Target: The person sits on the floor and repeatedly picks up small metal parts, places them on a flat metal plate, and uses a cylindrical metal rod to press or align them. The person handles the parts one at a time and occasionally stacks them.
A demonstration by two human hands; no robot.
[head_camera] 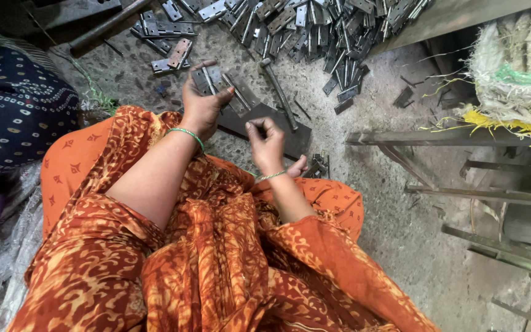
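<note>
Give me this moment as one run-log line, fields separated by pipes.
left hand: gripping a metal hinge | right hand: fingers curled over dark steel plate | hinge pile: beyond, on floor | metal rod: beside plate

Hinge pile lies on floor ahead of me; dark plate sits just before my knees, rod on it, frame right.

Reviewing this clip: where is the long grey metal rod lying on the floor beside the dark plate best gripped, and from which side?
Grip the long grey metal rod at its bare mid-shaft, coming from above and its right side. It lies flat on the floor; the dark flat metal plate and left hand crowd its other side.
</note>
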